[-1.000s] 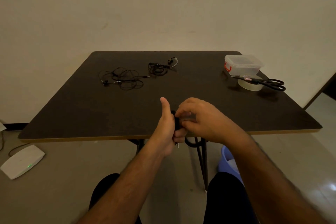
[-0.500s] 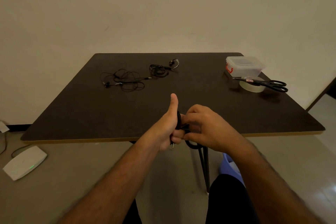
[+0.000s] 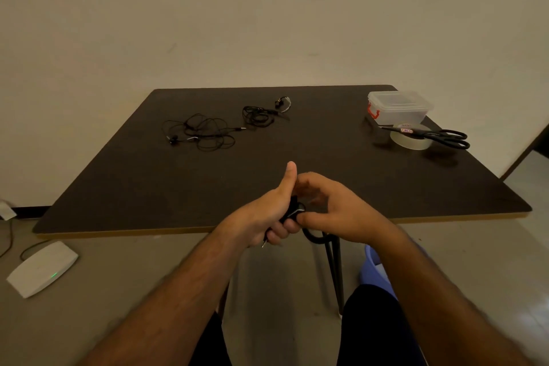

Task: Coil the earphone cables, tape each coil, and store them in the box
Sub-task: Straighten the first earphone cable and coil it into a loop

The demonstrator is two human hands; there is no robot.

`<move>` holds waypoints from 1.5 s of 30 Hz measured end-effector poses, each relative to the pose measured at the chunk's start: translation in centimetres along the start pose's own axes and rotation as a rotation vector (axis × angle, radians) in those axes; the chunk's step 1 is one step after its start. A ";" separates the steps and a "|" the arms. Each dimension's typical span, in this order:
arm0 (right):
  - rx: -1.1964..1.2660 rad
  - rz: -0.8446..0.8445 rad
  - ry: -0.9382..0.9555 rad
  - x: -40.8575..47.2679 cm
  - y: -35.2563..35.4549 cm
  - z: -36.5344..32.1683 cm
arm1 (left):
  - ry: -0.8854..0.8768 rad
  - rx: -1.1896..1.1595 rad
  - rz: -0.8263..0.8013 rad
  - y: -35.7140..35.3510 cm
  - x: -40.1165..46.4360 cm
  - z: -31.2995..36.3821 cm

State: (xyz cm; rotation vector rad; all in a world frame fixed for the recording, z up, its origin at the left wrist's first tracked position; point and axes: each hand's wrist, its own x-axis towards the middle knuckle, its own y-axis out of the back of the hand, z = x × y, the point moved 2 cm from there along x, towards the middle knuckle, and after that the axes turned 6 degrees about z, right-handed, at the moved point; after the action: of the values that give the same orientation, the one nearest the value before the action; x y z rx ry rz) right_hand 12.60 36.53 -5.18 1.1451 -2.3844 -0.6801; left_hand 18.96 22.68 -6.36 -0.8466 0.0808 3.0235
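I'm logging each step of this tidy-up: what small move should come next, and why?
Probably wrap the remaining loop once more: the left hand grips a partly wound earphone cable, the right hand pinches it, and a loop hangs below. The tape roll lies untouched.

Black earphone cable (image 3: 294, 211) coiled round left hand (image 3: 267, 217).

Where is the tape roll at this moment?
In the head view the tape roll lies at the far right of the table, just in front of the clear box, with the scissors resting across its top.
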 end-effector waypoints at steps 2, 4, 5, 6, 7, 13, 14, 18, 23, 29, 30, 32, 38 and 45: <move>0.266 -0.059 -0.025 -0.2 -0.2 0.3 | -0.011 0.017 -0.058 -0.1 -0.2 0.2; 0.380 -0.039 -0.010 -0.2 -0.3 0.4 | -0.019 0.045 -0.087 -0.2 -0.5 0.5; 0.399 -0.015 -0.008 -0.1 -0.4 0.4 | -0.023 0.051 -0.085 -0.2 -0.6 0.6; 0.404 0.011 -0.010 0.0 -0.6 0.5 | -0.030 0.046 -0.079 -0.1 -0.6 0.6; 0.403 0.035 -0.012 0.0 -0.7 0.6 | -0.038 0.029 -0.074 -0.1 -0.6 0.7; 0.516 0.113 0.013 0.3 -1.5 1.0 | -0.067 -0.064 -0.121 0.1 -0.6 0.7; 0.570 0.103 0.019 0.3 -1.6 1.1 | -0.071 -0.084 -0.139 0.1 -0.6 0.7; 0.815 0.053 -0.030 0.2 -1.9 2.0 | -0.098 -0.160 -0.219 0.1 -0.8 0.9; 0.956 0.038 -0.087 0.2 -2.2 3.0 | -0.087 -0.201 -0.253 0.5 -1.1 1.0; 1.060 0.060 -0.104 0.8 -3.0 3.4 | -0.100 -0.126 -0.153 0.7 -0.9 1.3; 1.070 0.074 -0.104 0.9 -3.1 3.4 | -0.103 -0.121 -0.137 0.7 -0.9 1.3; 1.090 0.106 -0.106 1.0 -3.4 3.3 | -0.111 -0.118 -0.104 0.7 -0.9 1.3; 1.071 0.268 -0.092 1.3 -3.8 2.9 | -0.134 -0.137 -0.041 1.3 -0.6 1.3; 1.079 0.330 -0.100 1.0 -4.8 2.8 | -0.194 -0.118 -0.108 1.7 -0.5 1.2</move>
State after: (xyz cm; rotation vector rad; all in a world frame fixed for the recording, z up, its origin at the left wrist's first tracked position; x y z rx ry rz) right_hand 13.36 33.82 -10.01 0.9853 -2.9660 0.7848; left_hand 18.76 21.07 -5.02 -0.5393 -0.1393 3.0129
